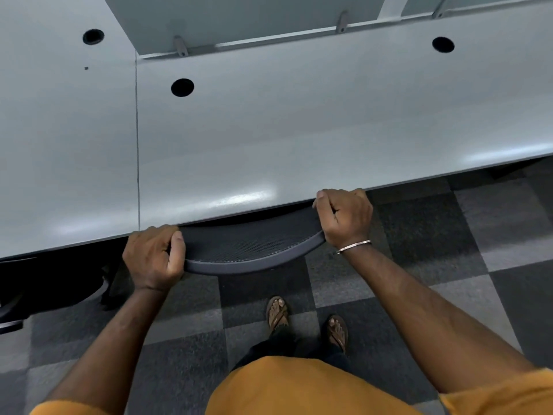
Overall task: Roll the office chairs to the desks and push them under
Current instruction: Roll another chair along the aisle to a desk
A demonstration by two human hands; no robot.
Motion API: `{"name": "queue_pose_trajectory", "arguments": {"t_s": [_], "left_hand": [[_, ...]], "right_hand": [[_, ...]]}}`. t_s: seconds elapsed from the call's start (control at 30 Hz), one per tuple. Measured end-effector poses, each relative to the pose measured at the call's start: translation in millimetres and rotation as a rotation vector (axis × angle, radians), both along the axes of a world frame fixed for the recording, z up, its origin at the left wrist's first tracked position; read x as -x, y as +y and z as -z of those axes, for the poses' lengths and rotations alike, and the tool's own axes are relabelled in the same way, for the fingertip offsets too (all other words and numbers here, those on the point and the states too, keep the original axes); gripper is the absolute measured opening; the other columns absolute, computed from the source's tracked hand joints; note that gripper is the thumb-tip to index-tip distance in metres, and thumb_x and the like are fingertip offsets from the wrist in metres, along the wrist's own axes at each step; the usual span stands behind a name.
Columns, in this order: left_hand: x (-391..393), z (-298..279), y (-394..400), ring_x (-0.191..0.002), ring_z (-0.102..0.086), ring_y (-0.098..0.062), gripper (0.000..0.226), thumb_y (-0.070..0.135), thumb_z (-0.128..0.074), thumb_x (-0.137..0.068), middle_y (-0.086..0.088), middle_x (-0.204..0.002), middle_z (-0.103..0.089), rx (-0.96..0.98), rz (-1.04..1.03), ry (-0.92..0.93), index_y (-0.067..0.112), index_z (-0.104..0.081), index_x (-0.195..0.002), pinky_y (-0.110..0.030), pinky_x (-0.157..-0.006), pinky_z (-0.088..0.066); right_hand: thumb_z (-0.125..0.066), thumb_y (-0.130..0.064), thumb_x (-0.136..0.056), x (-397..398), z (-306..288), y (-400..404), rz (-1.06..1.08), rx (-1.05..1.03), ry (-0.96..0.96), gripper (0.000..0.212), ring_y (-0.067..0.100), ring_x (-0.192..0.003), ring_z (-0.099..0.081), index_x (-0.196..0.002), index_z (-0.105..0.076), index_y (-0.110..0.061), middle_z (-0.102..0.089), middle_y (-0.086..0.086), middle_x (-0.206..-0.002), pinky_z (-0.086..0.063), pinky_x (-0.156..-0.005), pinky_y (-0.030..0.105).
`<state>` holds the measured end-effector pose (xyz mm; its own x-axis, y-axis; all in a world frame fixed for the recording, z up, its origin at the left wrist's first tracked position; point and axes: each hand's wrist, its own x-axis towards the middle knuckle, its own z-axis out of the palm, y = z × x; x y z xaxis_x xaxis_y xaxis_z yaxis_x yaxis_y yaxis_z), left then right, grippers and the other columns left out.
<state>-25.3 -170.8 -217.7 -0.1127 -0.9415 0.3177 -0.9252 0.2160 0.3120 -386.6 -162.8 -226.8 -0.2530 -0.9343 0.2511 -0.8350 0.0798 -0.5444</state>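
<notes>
A dark grey office chair (248,250) with a mesh backrest stands against the front edge of the pale grey desk (299,130); only the curved top of its back shows, the seat and base are hidden under the desktop. My left hand (154,257) grips the left end of the backrest top, fingers curled over the rim. At the right end my right hand (344,215), with a metal bangle at the wrist, grips the rim too, right at the desk's edge.
Another dark chair's base (18,298) sits under the desk at the far left. The desktop has round cable holes (182,87) and a divider panel (239,22) along the back. Grey checkered carpet (434,265) lies underfoot, where my sandalled feet (278,313) stand.
</notes>
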Motion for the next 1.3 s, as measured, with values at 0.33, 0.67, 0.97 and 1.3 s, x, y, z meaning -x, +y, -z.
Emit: {"name": "queue_pose_trajectory", "arguments": {"t_s": [0.33,0.67,0.97,1.3], "left_hand": [[9.8,-1.5,5.5,-0.055,-0.040,-0.025,0.036,0.022,-0.044,-0.095,0.002,-0.054,-0.040,-0.032,-0.049,0.007,0.019,-0.042,-0.059,-0.034,-0.065,-0.024],[1.3,-5.3,16.6,-0.056,-0.039,-0.020,0.040,0.025,-0.045,-0.100,0.007,-0.055,-0.036,-0.064,-0.041,0.061,0.026,-0.032,-0.062,-0.037,-0.065,-0.027],[18.1,-3.8,1.6,-0.051,-0.034,-0.018,0.040,0.020,-0.048,-0.095,0.008,-0.052,-0.033,-0.016,-0.049,0.078,0.025,-0.033,-0.059,-0.035,-0.062,-0.022],[23.2,-5.2,9.9,-0.050,-0.032,-0.016,0.046,0.026,-0.047,-0.100,0.010,-0.051,-0.029,-0.036,-0.060,0.090,0.027,-0.032,-0.057,-0.035,-0.063,-0.022]], "right_hand": [[-0.041,-0.033,-0.097,15.3,-6.0,0.8,-0.118,-0.026,0.088,0.039,0.023,-0.053,-0.042,-0.063,-0.054,-0.017,-0.049,-0.001,-0.056,-0.032,-0.064,0.036],[-0.054,-0.038,-0.099,-8.4,-6.3,36.6,-0.101,0.013,0.156,0.045,0.016,-0.055,-0.041,-0.059,-0.048,-0.019,-0.040,-0.005,-0.057,-0.022,-0.067,0.033],[-0.043,-0.027,-0.095,15.7,-5.6,0.4,-0.133,0.092,0.097,0.034,0.021,-0.054,-0.040,-0.062,-0.051,-0.021,-0.044,-0.005,-0.058,-0.023,-0.065,0.034],[-0.041,-0.031,-0.098,20.4,-3.2,5.2,-0.115,0.030,0.121,0.039,0.018,-0.055,-0.038,-0.062,-0.052,-0.020,-0.045,-0.005,-0.058,-0.024,-0.066,0.033]]}}
